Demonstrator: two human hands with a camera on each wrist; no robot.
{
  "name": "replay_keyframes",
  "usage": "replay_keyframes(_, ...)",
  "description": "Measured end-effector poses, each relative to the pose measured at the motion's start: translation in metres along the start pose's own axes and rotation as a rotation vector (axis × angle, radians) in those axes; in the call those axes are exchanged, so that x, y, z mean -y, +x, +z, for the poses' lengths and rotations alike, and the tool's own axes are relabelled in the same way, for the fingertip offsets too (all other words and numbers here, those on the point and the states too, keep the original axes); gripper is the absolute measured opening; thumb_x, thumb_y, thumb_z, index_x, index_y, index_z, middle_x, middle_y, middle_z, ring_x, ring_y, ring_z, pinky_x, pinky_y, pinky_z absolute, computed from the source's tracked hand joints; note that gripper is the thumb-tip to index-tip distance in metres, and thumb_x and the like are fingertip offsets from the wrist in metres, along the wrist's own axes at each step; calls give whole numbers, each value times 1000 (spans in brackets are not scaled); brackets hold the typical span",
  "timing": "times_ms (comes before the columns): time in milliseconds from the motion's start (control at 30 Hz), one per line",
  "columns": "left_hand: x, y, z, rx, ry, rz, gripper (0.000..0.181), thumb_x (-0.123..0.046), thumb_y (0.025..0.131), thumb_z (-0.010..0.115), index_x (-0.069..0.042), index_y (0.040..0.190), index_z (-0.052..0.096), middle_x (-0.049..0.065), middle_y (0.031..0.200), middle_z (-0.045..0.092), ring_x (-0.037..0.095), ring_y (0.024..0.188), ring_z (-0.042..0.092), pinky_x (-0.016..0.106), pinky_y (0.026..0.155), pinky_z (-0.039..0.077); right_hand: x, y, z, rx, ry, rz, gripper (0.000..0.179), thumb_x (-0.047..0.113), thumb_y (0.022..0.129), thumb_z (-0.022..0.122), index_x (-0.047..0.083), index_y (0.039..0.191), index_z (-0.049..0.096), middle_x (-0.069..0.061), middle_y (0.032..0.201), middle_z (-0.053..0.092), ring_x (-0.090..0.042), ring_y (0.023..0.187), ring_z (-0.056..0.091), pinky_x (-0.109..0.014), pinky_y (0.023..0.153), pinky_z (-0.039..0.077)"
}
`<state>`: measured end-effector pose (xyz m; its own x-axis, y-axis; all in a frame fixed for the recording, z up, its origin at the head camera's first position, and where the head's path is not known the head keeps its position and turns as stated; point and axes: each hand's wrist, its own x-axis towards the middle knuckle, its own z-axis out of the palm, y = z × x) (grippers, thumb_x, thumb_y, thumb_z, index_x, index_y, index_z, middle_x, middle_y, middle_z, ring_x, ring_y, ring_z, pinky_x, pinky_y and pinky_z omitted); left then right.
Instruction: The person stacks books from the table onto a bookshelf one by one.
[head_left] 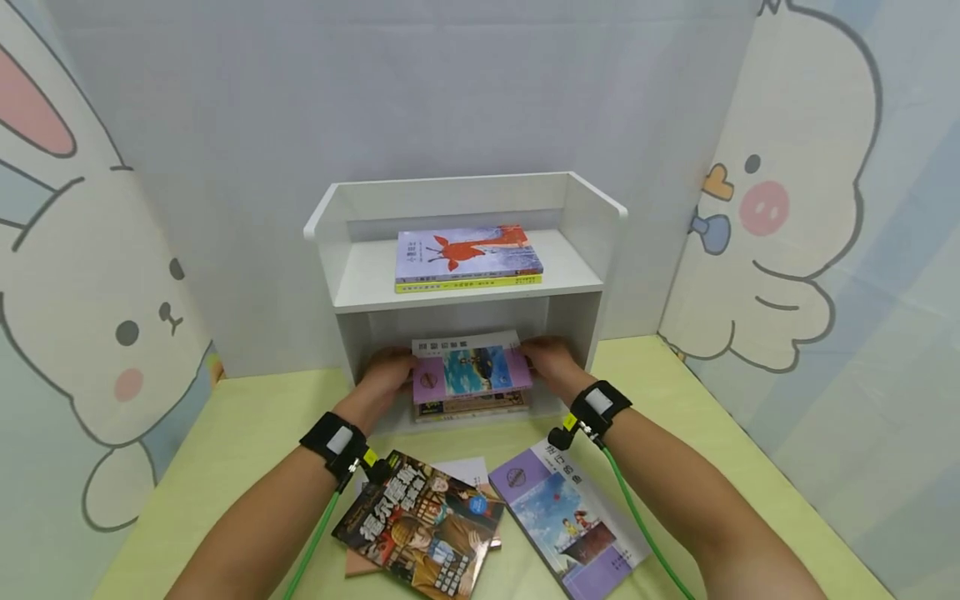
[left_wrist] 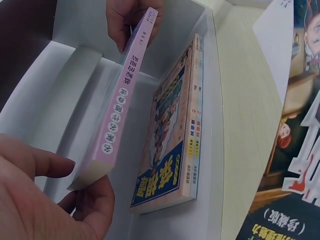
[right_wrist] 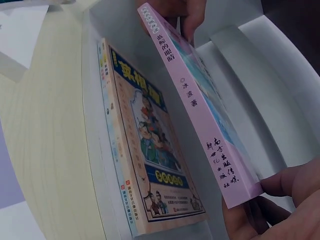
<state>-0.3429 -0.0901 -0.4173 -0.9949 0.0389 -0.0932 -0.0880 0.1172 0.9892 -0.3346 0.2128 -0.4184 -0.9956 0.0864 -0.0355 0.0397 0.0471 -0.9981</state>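
Note:
Both hands hold a purple-and-white paperback book [head_left: 472, 367] by its two short ends, inside the lower compartment of a white shelf [head_left: 468, 302]. My left hand [head_left: 386, 372] pinches the left end, thumb above and fingers below, as the left wrist view shows. At the opposite end, my right hand [head_left: 553, 364] pinches it the same way. The book's pink spine [right_wrist: 200, 105] faces outward. Beneath the held book, two stacked books [left_wrist: 167, 135] lie flat on the compartment floor, with a gap between them and it.
On the upper shelf lie a giraffe-cover book [head_left: 468, 252] and a yellow-spined book [head_left: 468, 285] under it. In front, on the table [head_left: 262, 433], are a dark comic-style book [head_left: 420, 525] over other books and a purple book [head_left: 566, 521] under the right forearm.

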Motion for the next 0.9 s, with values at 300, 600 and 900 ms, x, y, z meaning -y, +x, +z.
replay_keyframes(300, 12, 8, 1, 15, 156, -33, 34, -13, 101, 68, 6, 128, 71, 19, 131, 68, 28, 109, 64, 36, 88, 54, -14, 8, 11, -87, -197, -15, 37, 4, 96, 67, 14, 70, 43, 1, 66, 45, -16, 63, 52, -28, 54, 41)
replay_keyframes(600, 18, 7, 4, 67, 184, -41, 39, -15, 102, 70, 7, 134, 70, 22, 131, 71, 29, 107, 68, 37, 89, 56, -21, 8, 16, -52, -471, -94, 41, 16, 102, 69, 12, 65, 53, 1, 67, 50, -16, 65, 51, -26, 57, 42)
replay_keyframes(900, 21, 9, 7, 69, 242, -44, 43, -22, 103, 69, 7, 134, 68, 20, 132, 65, 30, 115, 57, 42, 101, 47, -19, 7, 20, -26, -548, -45, 51, 17, 100, 68, 16, 63, 33, 4, 60, 29, -14, 55, 31, -28, 51, 25)
